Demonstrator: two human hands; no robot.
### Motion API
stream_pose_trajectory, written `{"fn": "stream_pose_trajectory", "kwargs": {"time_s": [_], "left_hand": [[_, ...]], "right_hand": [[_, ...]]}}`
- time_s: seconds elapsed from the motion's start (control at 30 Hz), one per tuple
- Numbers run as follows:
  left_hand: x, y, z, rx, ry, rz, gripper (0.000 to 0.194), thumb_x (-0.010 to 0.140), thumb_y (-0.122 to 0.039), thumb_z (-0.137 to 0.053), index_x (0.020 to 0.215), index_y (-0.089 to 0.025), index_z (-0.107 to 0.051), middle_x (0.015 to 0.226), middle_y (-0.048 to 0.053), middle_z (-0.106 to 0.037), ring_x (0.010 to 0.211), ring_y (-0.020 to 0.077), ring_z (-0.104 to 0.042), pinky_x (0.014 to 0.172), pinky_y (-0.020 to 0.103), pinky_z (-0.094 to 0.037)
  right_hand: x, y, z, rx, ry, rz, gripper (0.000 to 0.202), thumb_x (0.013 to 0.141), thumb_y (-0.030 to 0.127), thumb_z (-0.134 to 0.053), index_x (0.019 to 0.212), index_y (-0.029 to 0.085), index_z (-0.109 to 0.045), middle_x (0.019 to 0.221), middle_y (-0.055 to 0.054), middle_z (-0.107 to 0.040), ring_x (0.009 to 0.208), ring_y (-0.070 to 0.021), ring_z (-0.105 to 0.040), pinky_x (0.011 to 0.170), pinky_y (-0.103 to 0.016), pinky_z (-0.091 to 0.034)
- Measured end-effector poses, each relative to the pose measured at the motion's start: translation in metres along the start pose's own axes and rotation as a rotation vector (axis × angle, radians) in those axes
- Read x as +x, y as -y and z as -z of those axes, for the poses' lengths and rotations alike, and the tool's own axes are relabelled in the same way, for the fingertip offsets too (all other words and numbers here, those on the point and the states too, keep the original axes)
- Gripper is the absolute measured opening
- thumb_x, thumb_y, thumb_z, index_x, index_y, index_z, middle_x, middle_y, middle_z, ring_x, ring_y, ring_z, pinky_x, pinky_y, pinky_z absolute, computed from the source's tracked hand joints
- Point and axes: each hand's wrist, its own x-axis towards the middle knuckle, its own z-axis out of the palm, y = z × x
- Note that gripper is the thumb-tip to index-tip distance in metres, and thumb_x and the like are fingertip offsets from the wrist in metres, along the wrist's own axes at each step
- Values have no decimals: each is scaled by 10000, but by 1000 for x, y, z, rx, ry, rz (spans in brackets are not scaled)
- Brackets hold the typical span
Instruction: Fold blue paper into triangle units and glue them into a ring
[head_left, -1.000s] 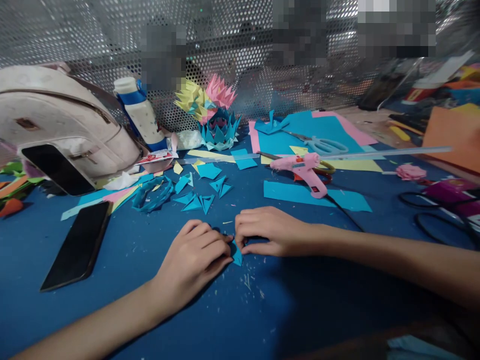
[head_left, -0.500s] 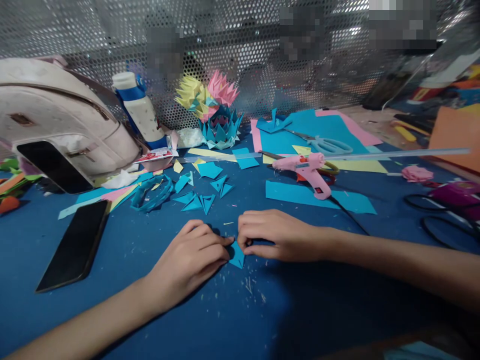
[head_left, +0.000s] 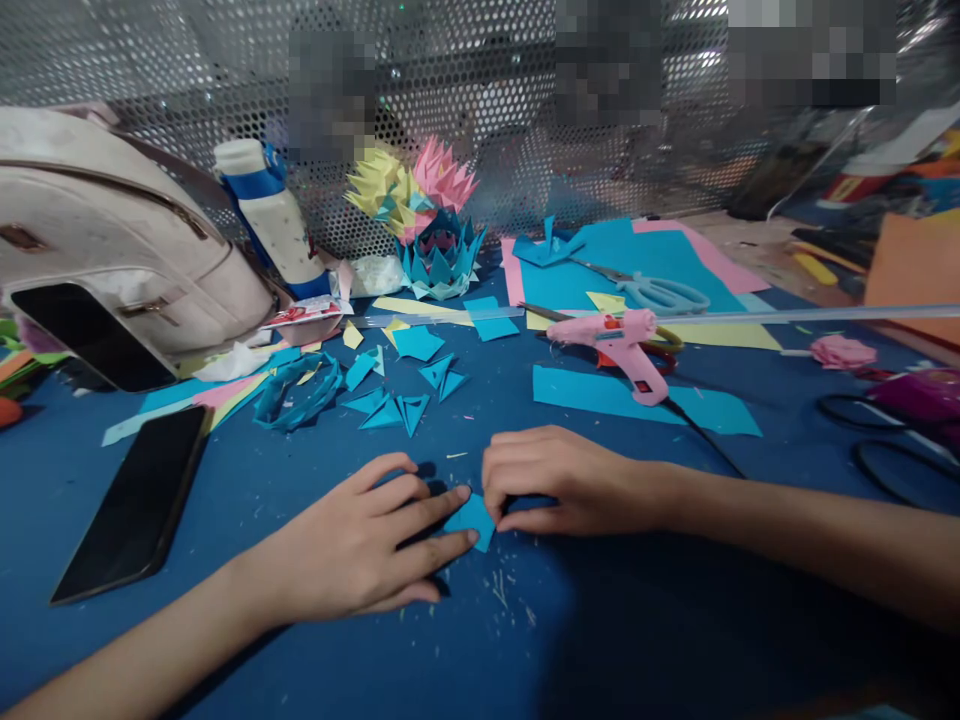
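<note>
A small folded piece of blue paper (head_left: 475,521) lies on the table between my hands. My left hand (head_left: 367,545) is spread, palm down, with two fingertips pressing on the paper's left side and top. At the paper's right edge, my right hand (head_left: 551,480) has its thumb and fingers pinched together on a corner. Part of the paper is hidden under the left fingers. Just beyond my hands lie several folded blue paper points (head_left: 390,408) and a coil of crumpled blue strip (head_left: 298,392).
A pink glue gun (head_left: 626,345) rests partly over a blue paper strip (head_left: 720,408), its cord trailing right. Scissors (head_left: 664,292) lie on blue sheets. Paper flowers (head_left: 442,255), a bottle (head_left: 274,225) and a backpack (head_left: 202,280) stand behind. A phone (head_left: 135,505) lies left.
My left hand has spread its fingers, and its thumb has come down on the paper's near side. More of the blue paper shows. My right hand stays pinched at the right edge.
</note>
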Motion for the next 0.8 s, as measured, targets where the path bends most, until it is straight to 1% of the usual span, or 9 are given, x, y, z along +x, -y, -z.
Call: {"fn": "stream_pose_trajectory", "kwargs": {"time_s": [0.13, 0.27, 0.4, 0.47, 0.6, 0.7, 0.8], "left_hand": [[0, 0, -1, -8, 5, 9, 415, 1037, -454, -435, 1300, -185, -607, 1297, 106, -657, 995, 225, -605, 1044, 436, -366], [0, 2, 1, -85, 28, 41, 401, 1041, -437, -432, 1294, -186, -614, 1332, 102, -639, 1001, 230, -600, 1048, 455, -358], [-1, 4, 3, -147, 27, 56, 361, 1029, -403, -477, 1279, -193, -629, 1319, 97, -647, 976, 226, -594, 1046, 468, -363], [-2, 5, 3, -145, 23, 47, 352, 1026, -396, -485, 1273, -193, -634, 1328, 94, -644, 976, 224, -588, 1046, 469, -362], [-2, 5, 3, -133, 35, 39, 349, 1041, -382, -457, 1289, -201, -622, 1368, 83, -622, 995, 225, -570, 1057, 473, -333], [-2, 5, 3, -143, 41, 38, 354, 1042, -368, -458, 1310, -191, -606, 1376, 82, -615, 1001, 229, -562, 1068, 476, -301], [-3, 5, 4, -139, 41, 32, 360, 1041, -363, -462, 1320, -181, -598, 1373, 87, -616, 999, 232, -561, 1072, 479, -283]], "right_hand": [[0, -1, 0, 23, 2, 16, 95, 956, 263, -619, 940, 178, -658, 904, -30, -651, 873, -133, -560, 777, -242, -408], [0, 3, -2, -32, -9, -56, 148, 971, 282, -596, 895, 174, -663, 882, -24, -637, 852, -136, -555, 749, -239, -389], [1, 9, -1, -122, 62, -135, 175, 974, 344, -588, 1052, 202, -652, 978, -33, -645, 883, -157, -545, 755, -255, -381], [1, 11, 1, -126, 99, -131, 191, 971, 364, -587, 1059, 206, -648, 976, -32, -640, 873, -161, -533, 747, -258, -380], [1, 14, 5, -82, 129, -127, 129, 978, 299, -580, 949, 196, -652, 932, -31, -611, 881, -155, -539, 734, -240, -383], [2, 15, 7, -32, 133, -100, 117, 982, 253, -568, 941, 194, -661, 933, -34, -618, 895, -148, -556, 755, -232, -392], [2, 15, 8, 23, 134, -63, 94, 965, 237, -601, 936, 194, -679, 909, -24, -630, 883, -131, -563, 771, -219, -394]]}}
